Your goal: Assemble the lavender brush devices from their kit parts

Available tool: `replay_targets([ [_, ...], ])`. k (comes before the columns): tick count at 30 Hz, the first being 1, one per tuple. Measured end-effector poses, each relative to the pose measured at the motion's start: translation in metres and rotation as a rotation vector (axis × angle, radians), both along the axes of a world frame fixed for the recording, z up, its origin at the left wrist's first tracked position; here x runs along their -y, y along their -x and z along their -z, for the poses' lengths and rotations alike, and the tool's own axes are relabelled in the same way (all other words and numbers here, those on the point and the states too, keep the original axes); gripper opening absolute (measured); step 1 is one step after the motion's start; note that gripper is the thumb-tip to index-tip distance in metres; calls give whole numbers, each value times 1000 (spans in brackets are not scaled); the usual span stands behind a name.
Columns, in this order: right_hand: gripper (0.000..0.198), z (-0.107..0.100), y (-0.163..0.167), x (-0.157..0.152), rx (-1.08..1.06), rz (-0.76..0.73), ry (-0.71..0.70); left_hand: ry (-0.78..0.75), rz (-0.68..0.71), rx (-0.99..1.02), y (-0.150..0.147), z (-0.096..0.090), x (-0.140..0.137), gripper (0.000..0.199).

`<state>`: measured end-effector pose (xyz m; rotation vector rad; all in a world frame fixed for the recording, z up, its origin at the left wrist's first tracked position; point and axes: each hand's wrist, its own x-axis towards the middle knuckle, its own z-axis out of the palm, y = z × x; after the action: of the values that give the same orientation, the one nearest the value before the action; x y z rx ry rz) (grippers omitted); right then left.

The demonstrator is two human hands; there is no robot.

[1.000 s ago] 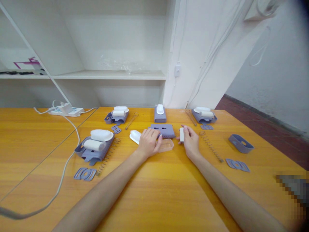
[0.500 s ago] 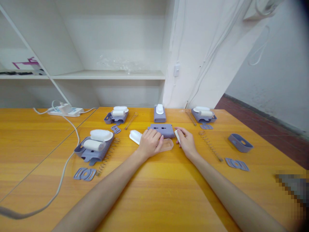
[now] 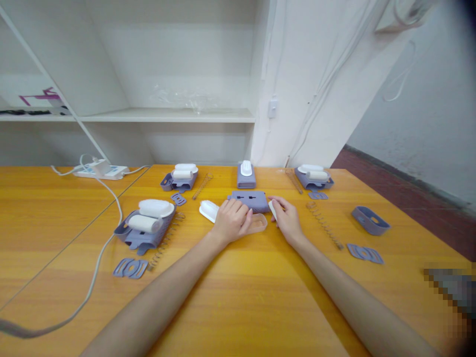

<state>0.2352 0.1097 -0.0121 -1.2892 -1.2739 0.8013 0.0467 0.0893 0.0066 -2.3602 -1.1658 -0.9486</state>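
My left hand (image 3: 231,219), its fingers curled, lies over one end of a clear shallow tray (image 3: 258,223). What its fingers close on is hidden. A white ribbed oval piece (image 3: 208,210) shows just left of it. Behind the hand sits a lilac plastic housing (image 3: 256,199) with two dark slots, partly covered by my fingers. To the right, my right hand (image 3: 285,218) pinches a small white piece (image 3: 273,210) near the housing's right end; most of that piece is hidden.
Lilac housings with white parts stand left (image 3: 167,223), back left (image 3: 188,181), back centre (image 3: 246,182) and back right (image 3: 316,178). Springs (image 3: 323,225), slotted lilac plates (image 3: 365,253) and a lilac ring-shaped cap (image 3: 371,220) lie around. A white cable (image 3: 97,270) and power strip (image 3: 111,172) are left.
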Motion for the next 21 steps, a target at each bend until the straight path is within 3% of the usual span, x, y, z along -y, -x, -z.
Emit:
replay_targets([
  [6,45,1,-1,1,-112,22,47,18,-2,16,1,-1,1,23],
  [14,54,5,-4,-5,-186,139,-136,101,40,87,2,-5,3,21],
  [21,49,11,-6,-10,-174,206,-172,147,-19,143,1,-6,0,37],
])
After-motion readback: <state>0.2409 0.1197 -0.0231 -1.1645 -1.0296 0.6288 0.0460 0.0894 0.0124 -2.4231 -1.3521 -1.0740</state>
